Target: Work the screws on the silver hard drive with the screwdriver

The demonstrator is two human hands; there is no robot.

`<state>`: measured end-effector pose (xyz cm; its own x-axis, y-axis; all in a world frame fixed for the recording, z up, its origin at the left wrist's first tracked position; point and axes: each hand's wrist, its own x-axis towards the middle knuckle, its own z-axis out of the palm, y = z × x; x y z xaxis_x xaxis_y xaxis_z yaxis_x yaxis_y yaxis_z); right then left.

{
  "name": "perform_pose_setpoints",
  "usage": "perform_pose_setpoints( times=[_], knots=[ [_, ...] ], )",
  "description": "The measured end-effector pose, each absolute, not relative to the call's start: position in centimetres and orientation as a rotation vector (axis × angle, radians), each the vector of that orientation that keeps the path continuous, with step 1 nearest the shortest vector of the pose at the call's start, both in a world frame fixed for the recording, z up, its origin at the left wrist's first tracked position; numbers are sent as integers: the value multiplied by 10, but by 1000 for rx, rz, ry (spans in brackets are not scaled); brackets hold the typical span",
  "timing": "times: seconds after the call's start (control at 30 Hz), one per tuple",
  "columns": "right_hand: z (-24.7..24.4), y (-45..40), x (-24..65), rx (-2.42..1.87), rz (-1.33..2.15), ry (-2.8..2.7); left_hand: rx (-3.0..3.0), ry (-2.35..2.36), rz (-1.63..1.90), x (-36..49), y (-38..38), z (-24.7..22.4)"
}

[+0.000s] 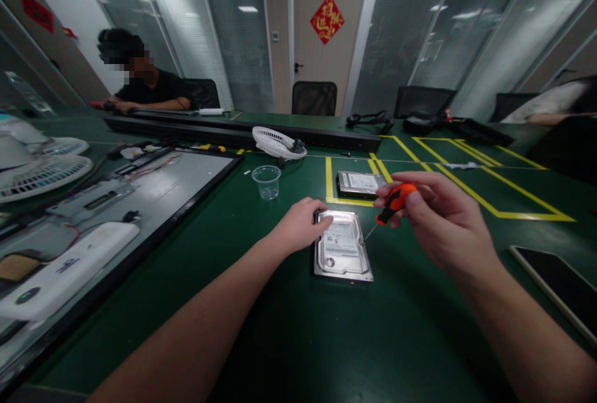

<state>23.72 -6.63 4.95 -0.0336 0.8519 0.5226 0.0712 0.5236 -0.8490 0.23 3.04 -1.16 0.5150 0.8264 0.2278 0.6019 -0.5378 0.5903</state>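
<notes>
A silver hard drive (342, 244) lies flat, label up, on the green table in front of me. My left hand (305, 222) grips its far left corner, thumb on top and fingers around the edge. In my right hand (438, 216) is a screwdriver (396, 203) with an orange and black handle, held tilted. Its thin shaft points down and left, and the tip meets the right side of the drive's cover. Whether a screw sits under the tip is too small to tell. Just behind lies a second hard drive (359, 183), within yellow tape lines.
A clear plastic cup (267, 183) stands left of the drives, near a white fan grille (280, 143). A large panel with parts (186, 173) fills the left side. At right lies a phone-like dark slab (559, 285). A person (149, 86) sits across the table.
</notes>
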Motion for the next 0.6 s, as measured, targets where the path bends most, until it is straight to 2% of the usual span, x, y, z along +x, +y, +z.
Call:
perform_pose_setpoints(
  times=[0.6],
  knots=[
    [49,-65,237,-791,780,-1472,2337,1173,704,2,32,-15]
  ],
)
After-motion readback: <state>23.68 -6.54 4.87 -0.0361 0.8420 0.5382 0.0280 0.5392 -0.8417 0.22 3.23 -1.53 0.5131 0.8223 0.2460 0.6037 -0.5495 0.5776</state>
